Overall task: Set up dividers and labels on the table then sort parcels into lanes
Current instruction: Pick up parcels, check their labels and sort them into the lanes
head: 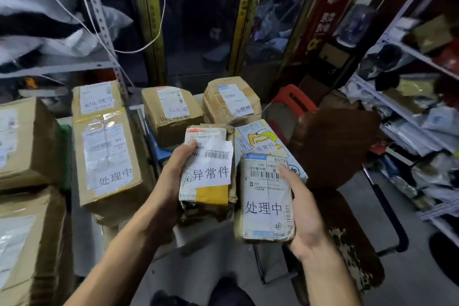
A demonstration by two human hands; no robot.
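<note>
Two small parcels are held side by side, near the middle of the view and above the near edge of the table. The worn parcel marked 异常件 (207,171) is gripped by the left hand (171,176), thumb laid over its top left corner and fingers wrapped out of sight behind it. The slimmer parcel marked 处理中 (265,199) is gripped by the right hand (304,216), thumb pressed on its right edge beside the barcode. Both are turned label-up, probably so that the markings can be read and a lane chosen for each.

Beyond them, parcels are grouped by marking. At the far left a box marked 处理中 (95,98) is set behind a larger box with the same marking (106,159); a match for the right-hand parcel is suggested there. At the far middle stands a box marked 已完成 (171,112). To the right, a taped box marked 异常件 (231,99) and a white printed parcel with that marking (265,141) are set close together, which would suit the left-hand parcel.

No dividers can be made out. The table surface is almost wholly covered. The cartons at the left edge (22,141) are cut off, and the shelving at the right (409,107) is blurred.
</note>
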